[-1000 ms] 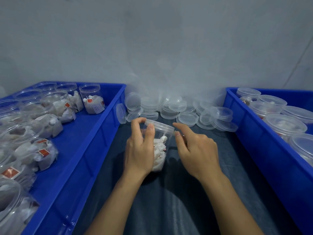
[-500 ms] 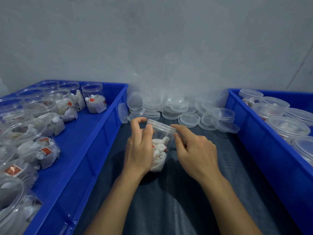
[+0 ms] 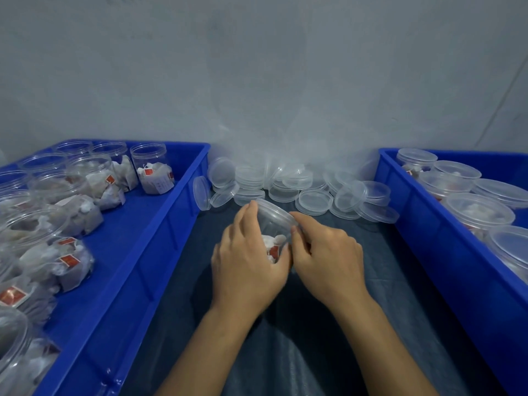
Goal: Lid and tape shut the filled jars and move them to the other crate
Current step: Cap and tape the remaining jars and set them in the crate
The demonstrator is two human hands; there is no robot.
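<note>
clear plastic is what we have in the grip: the small round clear plastic jar [image 3: 273, 224] of white sachets with red tags, lidded, tilted with its top leaning away and to the right. our left hand [image 3: 248, 264] wraps the jar's near left side, fingers curled round it and thumb up at the lid's rim. our right hand [image 3: 325, 254] pinches at the jar's right side just under the lid, forefinger laid along the rim. the jar is held over the dark blue-grey cloth [image 3: 300, 352] that covers the worktop, about midway between the two crates.

we judge the risks to lie in that tilt and that pinch. if the lid is not fully seated, the twist could pop it or cross it, and sachets could spill onto the cloth. if tape is going on, a smooth curved wall may let it wrinkle or stick to a finger.

beyond the hands, the heap of loose clear round lids [image 3: 300, 190] lies along the worktop's far edge. the blue plastic crate on the left [image 3: 160, 224] holds open filled jars; the blue plastic crate on the right [image 3: 423, 230] holds lidded ones.

much is hidden from us. we cannot make out any tape or its roll, the jar's base is behind our left hand, and whether the lid is closed all round we cannot tell. both crates are cut off by the frame edges.
</note>
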